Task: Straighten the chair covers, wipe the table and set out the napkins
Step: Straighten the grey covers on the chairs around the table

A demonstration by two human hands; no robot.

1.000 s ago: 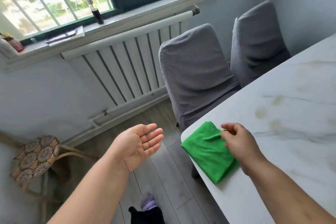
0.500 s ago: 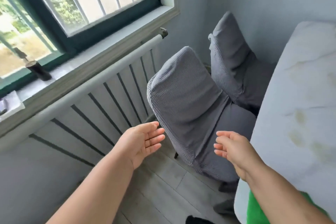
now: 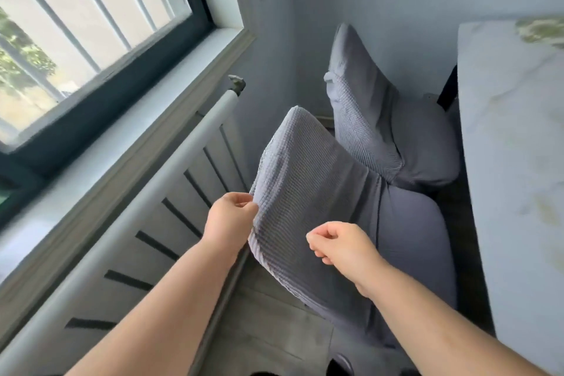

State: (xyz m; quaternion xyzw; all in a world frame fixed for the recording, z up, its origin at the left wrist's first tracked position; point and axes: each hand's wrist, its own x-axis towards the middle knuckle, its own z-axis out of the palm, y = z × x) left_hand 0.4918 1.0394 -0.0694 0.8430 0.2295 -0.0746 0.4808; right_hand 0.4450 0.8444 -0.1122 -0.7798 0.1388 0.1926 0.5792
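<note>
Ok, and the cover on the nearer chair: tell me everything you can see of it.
The near chair cover is grey, stretchy-looking fabric with a fine waffle texture, sheathing backrest and seat in one piece. Creases gather where back meets seat. The chair stands between the radiator and the table. The left hand pinches the cover's radiator-side edge. The right hand, fingers curled, is over the backrest's front; whether it grips fabric is unclear.

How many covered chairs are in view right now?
2. The near chair sits beside the radiator, the left hand pinching its cover's edge; the far chair stands behind it, beside the table. Others may be out of frame.
</note>
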